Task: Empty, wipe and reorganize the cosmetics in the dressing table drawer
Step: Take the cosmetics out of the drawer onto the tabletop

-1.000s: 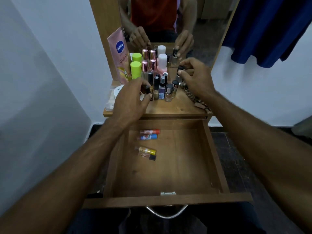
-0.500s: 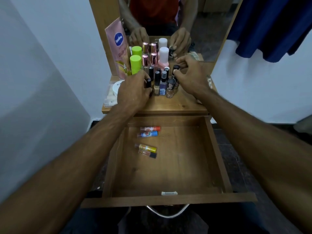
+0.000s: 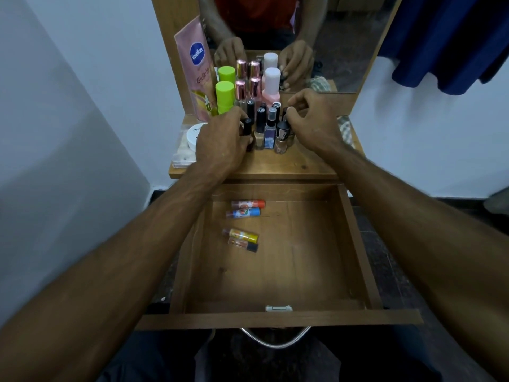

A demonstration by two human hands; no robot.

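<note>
White walls flank a wooden dressing table (image 3: pixel 289 164) with a mirror (image 3: pixel 330 37) behind and a blue cloth (image 3: pixel 454 37) hanging at right. On its top the bottles (image 3: pixel 264 117) stand clustered; the left hand (image 3: pixel 223 139) curls round a black-capped bottle (image 3: pixel 247 130), the right hand (image 3: pixel 314 119) pinches another cap (image 3: pixel 285 110). Below, the drawer (image 3: pixel 275 317) stands pulled out with four small tubes (image 3: pixel 245 224) lying at its left rear.
</note>
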